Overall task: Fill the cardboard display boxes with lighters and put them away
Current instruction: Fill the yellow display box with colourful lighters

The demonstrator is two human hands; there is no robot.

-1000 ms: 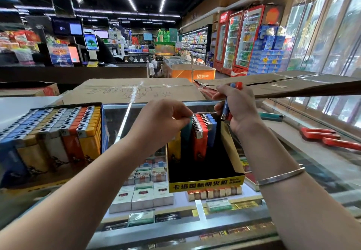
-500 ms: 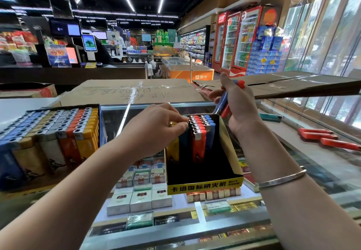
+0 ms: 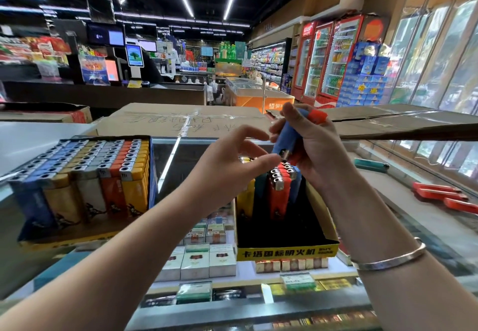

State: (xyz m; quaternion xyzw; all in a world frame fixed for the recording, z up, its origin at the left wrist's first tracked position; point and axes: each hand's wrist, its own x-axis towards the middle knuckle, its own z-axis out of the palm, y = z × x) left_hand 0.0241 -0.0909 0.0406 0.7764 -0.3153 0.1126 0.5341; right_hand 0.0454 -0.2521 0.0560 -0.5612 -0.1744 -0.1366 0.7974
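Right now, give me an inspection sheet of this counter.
Surface: glass counter over cigarette packs.
Job's things: full display box on the left; part-filled display box in the middle.
Clutter: teal lighter and red lighters loose on the right.
Hands: right hand grips blue and red lighters; left hand reaches toward them, holding nothing.
Cables: nothing seen.
Surroundings: flattened cardboard, drink fridges behind.

Cigarette packs point(image 3: 196, 259) sit in rows under the glass counter point(image 3: 424, 217). A taped brown carton point(image 3: 181, 120) lies behind it. Red drink fridges point(image 3: 328, 59) line the far wall.
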